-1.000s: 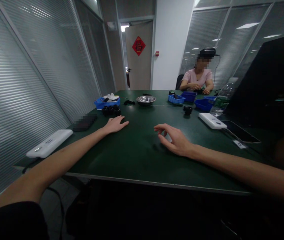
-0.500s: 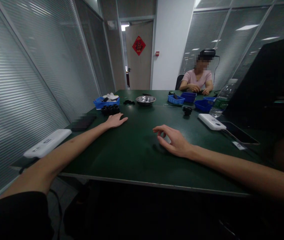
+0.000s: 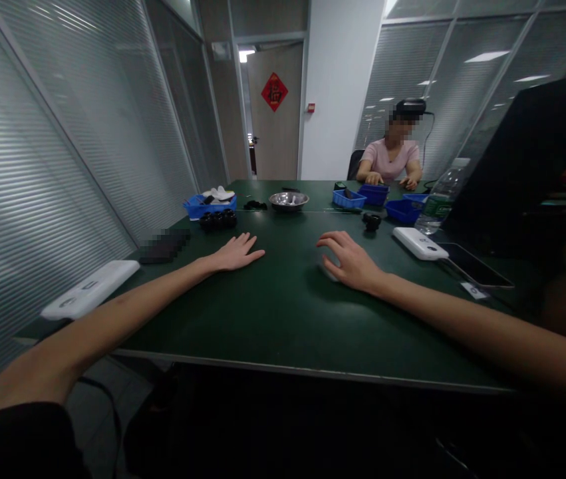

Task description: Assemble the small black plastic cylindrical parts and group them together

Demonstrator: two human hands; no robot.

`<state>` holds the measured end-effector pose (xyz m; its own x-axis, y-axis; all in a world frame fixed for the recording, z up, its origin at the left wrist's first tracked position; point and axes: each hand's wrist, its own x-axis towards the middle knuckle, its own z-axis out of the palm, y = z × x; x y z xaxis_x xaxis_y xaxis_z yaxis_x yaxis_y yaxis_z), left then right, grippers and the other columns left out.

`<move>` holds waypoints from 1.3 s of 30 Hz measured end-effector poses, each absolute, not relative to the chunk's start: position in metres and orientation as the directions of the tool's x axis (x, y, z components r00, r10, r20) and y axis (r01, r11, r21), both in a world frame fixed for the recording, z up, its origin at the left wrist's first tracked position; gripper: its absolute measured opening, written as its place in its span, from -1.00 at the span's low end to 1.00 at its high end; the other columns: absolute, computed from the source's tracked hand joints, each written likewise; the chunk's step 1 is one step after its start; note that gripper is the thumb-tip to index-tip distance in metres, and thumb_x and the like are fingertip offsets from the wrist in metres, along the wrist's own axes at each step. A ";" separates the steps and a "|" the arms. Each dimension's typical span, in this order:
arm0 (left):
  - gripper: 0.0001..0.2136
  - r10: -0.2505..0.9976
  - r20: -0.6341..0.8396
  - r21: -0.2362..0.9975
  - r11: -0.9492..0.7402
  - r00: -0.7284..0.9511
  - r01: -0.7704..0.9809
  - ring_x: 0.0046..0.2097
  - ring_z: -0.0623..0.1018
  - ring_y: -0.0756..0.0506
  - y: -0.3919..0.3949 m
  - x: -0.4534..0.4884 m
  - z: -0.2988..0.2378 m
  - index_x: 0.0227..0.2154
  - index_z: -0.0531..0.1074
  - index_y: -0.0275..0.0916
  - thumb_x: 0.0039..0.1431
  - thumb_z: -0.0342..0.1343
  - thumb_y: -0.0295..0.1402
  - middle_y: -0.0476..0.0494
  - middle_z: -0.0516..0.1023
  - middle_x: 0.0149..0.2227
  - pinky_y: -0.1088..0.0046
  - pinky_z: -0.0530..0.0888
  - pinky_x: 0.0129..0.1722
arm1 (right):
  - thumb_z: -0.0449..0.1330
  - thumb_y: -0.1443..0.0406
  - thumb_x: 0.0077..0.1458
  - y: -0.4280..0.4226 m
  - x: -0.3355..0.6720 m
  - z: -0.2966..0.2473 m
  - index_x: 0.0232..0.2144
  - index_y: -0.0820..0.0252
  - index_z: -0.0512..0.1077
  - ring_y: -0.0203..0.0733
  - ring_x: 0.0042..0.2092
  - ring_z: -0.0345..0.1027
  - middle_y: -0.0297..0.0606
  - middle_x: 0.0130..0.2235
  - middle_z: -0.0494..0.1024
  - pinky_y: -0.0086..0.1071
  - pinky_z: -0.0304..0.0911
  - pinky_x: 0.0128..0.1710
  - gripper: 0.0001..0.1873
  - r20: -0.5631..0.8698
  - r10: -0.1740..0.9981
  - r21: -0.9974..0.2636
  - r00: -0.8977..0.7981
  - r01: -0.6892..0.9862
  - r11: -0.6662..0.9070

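My left hand point(image 3: 237, 253) lies palm down on the green table point(image 3: 263, 319), fingers spread and holding nothing. Just beyond it stand several round black parts point(image 3: 218, 220) in a cluster, apart from the fingertips. To the right, my right hand point(image 3: 350, 261) is over the table with its fingers curved and thumb apart, nothing between them. A single small black part point(image 3: 371, 222) sits past the right hand. Farther back, a shiny metal bowl point(image 3: 288, 201) has something light inside.
At the back left is a blue basket point(image 3: 210, 207) with white items. Blue trays point(image 3: 404, 211), a water bottle point(image 3: 437, 203), a white power bank point(image 3: 419, 243) and a phone point(image 3: 479, 265) lie right. Another white device point(image 3: 90, 289) is left. A person point(image 3: 391, 156) sits across the table.
My left hand has come back from the black parts, slightly right and nearer, with fingers spreading. My right hand has shifted a little forward, its fingers opening more. The seated person's hands have moved apart.
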<state>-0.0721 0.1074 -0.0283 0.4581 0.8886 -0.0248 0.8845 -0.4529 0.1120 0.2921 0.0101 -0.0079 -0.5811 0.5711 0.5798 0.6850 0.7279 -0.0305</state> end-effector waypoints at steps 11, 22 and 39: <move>-0.23 0.393 -0.074 0.188 -0.897 0.917 0.400 0.52 -0.25 -0.20 -0.017 0.009 0.006 0.49 -0.24 -0.27 0.43 -0.30 0.13 -0.22 -0.33 0.52 0.12 -0.30 0.48 | 0.05 0.20 0.26 0.114 0.391 -0.020 0.16 0.30 0.34 0.34 0.30 0.04 0.16 0.30 0.25 0.18 0.18 0.16 -0.51 0.675 0.714 0.098 -0.185 0.982 0.162; -0.27 0.009 0.010 0.259 -0.966 1.000 0.007 0.51 -0.05 -0.27 -0.086 0.033 0.024 0.47 -0.10 -0.40 0.43 -0.07 -0.05 -0.33 -0.11 0.49 0.08 -0.18 0.50 | -0.02 0.08 0.32 0.165 0.428 -0.027 0.18 0.32 0.32 0.27 0.00 0.43 0.24 0.06 0.44 0.05 0.34 0.01 -0.45 0.467 0.881 -0.111 0.079 0.993 -0.030; -0.28 0.037 0.021 0.300 -0.954 0.999 0.029 0.50 -0.01 -0.27 -0.085 0.032 0.025 0.48 -0.08 -0.28 0.42 -0.03 -0.05 -0.24 -0.09 0.49 0.10 -0.18 0.50 | 0.00 0.09 0.31 0.163 0.427 -0.028 0.20 0.31 0.31 0.32 0.01 0.46 0.23 0.09 0.42 0.06 0.37 0.00 -0.45 0.456 0.887 -0.130 0.078 0.991 -0.020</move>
